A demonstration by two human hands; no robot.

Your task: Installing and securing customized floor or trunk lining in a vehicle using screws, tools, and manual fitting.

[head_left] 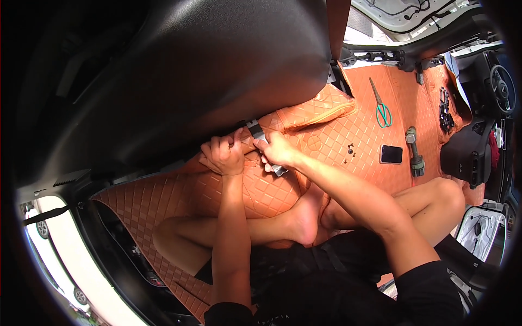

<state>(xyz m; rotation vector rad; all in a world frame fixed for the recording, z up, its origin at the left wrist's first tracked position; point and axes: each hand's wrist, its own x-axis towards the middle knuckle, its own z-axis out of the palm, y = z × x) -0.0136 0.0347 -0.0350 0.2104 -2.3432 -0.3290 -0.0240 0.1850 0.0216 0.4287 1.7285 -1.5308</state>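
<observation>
An orange-brown quilted mat [266, 193] lies bunched beneath a large black panel [217, 65]. My left hand [222, 156] has its fingers curled at the mat's raised fold, close to the panel's lower edge. To its right, my right hand [278, 149] is closed round a flat grey strip-like tool [254, 129] with a dark end. That dark end points up at the panel edge, while the tool's other end shows below my fingers. My palm covers the tool's middle, so its exact kind cannot be made out.
On the mat to the right lie green-handled scissors [384, 115], a phone [391, 155], a few small dark fasteners [350, 152] and a thick metal bar tool [415, 152]. Black parts [446, 111] sit farther right, near a black console [466, 155]. My bare legs are folded on the mat.
</observation>
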